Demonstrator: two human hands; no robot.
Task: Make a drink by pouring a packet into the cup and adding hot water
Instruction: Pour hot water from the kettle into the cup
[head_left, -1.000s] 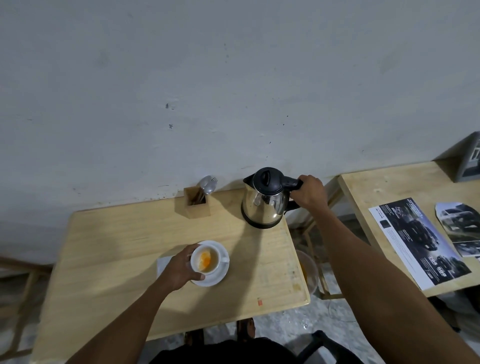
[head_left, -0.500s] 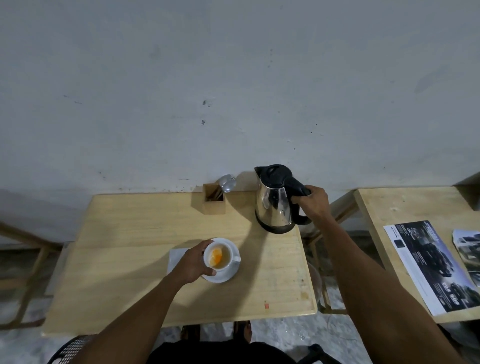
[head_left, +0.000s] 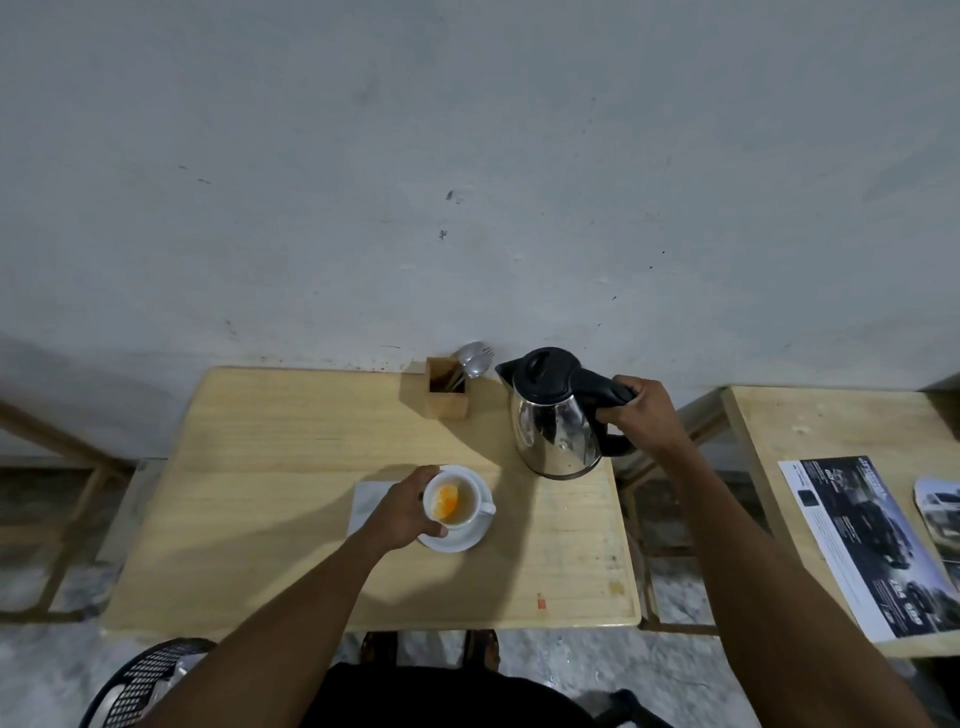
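Steel kettle gripped by right hand; left hand holds cup — on saucer

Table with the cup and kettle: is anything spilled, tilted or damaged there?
No spill shows. The kettle tilts a little in the right hand; the cup sits upright on its saucer, held by the left hand.

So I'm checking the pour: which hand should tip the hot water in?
Right. The right hand already grips the kettle handle, while the left hand steadies the cup on its saucer.
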